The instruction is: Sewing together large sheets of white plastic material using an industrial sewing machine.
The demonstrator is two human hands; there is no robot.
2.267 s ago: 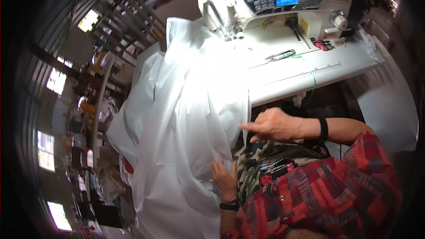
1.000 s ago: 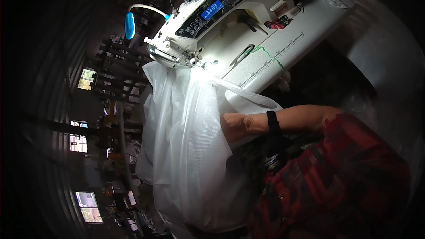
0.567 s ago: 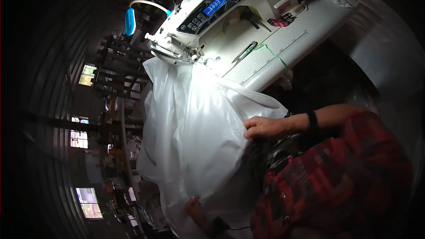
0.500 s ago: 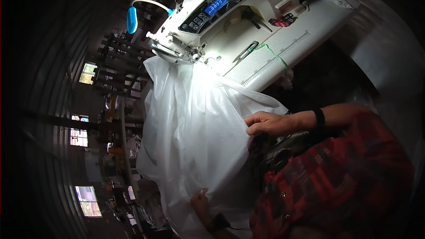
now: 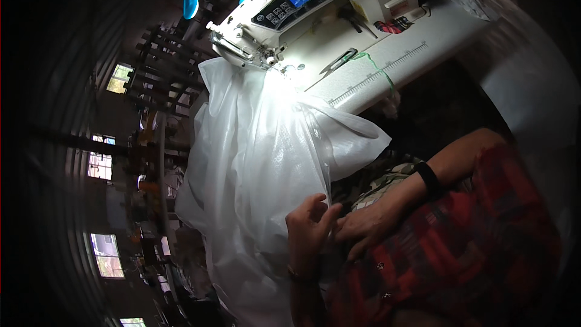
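Note:
A white, slightly shiny woven plastic sheet (image 5: 254, 163) hangs in folds from under the needle area of a white sewing machine (image 5: 378, 9). My left hand (image 5: 307, 230) is at the sheet's right edge, its fingers curled and closed on that edge; the fingertips partly hide the grip. Close beside it, my right hand (image 5: 369, 224) is low in front of my body. Its fingers are apart, with the tips near my left hand, and nothing shows in them. Bright lamp light washes out the sheet beside the needle.
On the machine bed lie thread snips (image 5: 339, 60) with a green cord (image 5: 376, 69), and a plaid cloth scrap (image 5: 393, 25). A ruler scale (image 5: 378, 75) runs along the bed's front. A blue-headed lamp (image 5: 191, 2) stands at the machine's left end. Pale sheeting (image 5: 532, 79) lies to the right.
My right hand has let go of the sheet's right edge and moved down toward my body. My left hand has risen and moved right to that edge. The view has shifted slightly.

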